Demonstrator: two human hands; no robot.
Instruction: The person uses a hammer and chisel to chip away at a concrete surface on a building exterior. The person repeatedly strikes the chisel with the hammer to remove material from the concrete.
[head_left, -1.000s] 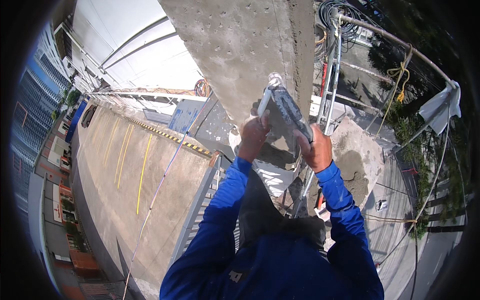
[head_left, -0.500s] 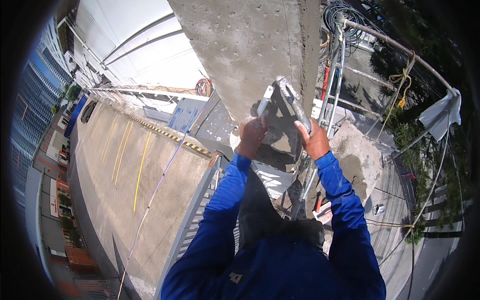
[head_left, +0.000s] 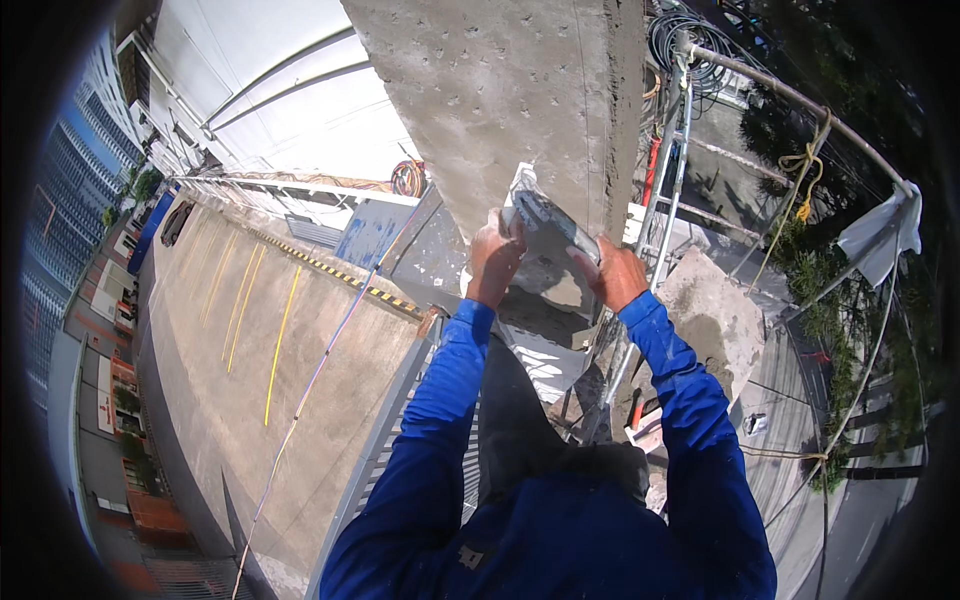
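My right hand (head_left: 618, 274) is closed around the near end of a long, mortar-smeared metal trowel (head_left: 552, 216), which slants up and left in front of a grey concrete column (head_left: 490, 70). Closed at the trowel's left edge, my left hand (head_left: 495, 258) grips a narrow tool with a pale end (head_left: 509, 216). Most of that tool is hidden by my fingers and the trowel, so I cannot tell whether the two tools touch. The column's face is pitted with small marks, and damp-looking mortar (head_left: 545, 285) shows on the surface below the trowel.
Metal scaffold tubes (head_left: 668, 190) stand right of the column, with coiled cables (head_left: 680, 40) at the top. A mortar-stained board (head_left: 708, 310) lies right of my arm. Left are a grey slatted railing (head_left: 385, 440), a striped kerb (head_left: 350, 278) and a paved lot far below.
My right hand has moved slightly left and turned the trowel, so its flat side now shows. The trowel has come across to my left hand, covering much of the narrow tool.
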